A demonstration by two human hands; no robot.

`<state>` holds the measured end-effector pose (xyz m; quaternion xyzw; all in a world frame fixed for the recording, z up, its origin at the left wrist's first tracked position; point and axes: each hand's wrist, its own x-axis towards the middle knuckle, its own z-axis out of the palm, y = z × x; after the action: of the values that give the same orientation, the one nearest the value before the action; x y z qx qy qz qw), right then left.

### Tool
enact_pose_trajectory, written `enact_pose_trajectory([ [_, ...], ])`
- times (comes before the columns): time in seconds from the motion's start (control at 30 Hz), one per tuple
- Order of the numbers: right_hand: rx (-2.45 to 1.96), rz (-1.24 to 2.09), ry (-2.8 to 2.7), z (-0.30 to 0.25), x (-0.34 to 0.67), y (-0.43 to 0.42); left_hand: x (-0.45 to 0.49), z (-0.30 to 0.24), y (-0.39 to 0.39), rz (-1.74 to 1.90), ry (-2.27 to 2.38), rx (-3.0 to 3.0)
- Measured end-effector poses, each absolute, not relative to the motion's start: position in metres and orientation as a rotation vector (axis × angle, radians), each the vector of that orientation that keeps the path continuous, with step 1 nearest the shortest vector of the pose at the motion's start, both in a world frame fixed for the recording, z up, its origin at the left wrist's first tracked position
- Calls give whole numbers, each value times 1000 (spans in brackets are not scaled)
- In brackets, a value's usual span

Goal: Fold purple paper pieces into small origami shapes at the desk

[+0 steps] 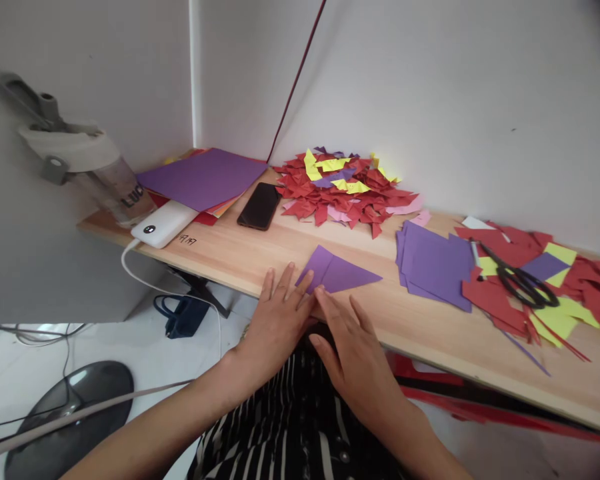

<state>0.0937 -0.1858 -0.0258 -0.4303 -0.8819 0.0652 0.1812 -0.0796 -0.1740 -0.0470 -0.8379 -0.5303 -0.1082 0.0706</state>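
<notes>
A folded piece of purple paper point(347, 275) lies flat near the table's front edge, a crease line running across it and one point aimed right. My left hand point(280, 310) rests at its left side, fingers stretched out and fingertips on the paper. From the near side, my right hand point(353, 337) touches the paper's lower edge with the index fingertip, its thumb held apart. To the right sits a stack of purple paper squares point(437, 263). Behind the folded piece rises a pile of folded red, yellow and purple paper shapes point(340, 190).
Black-handled scissors point(523, 280) lie on red and yellow scraps point(580, 267) at the right. A phone point(260, 205), a white power bank point(164, 225) with a cable, coloured sheets point(210, 177) and a bottle point(95, 160) occupy the left. A wall point(430, 100) borders the back.
</notes>
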Motion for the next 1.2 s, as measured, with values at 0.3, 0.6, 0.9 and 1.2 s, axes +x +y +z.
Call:
enact_pose_trajectory([
  [0.3, -1456, -54, -2458, -37, 118, -173, -78, -44, -176, -369, -1622, -2507],
  [0.6, -1625, -259, -2379, -39, 146, -153, -80, -39, -180, -368, -1618, -2493],
  [0.9, -1613, -236, -2406, -28, 150, -187, -62, -26, -185, -355, -1641, -2424],
  [1.2, -1628, -202, -2390, -30, 156, -201, -24, -56, -205, -345, -1290, -2653],
])
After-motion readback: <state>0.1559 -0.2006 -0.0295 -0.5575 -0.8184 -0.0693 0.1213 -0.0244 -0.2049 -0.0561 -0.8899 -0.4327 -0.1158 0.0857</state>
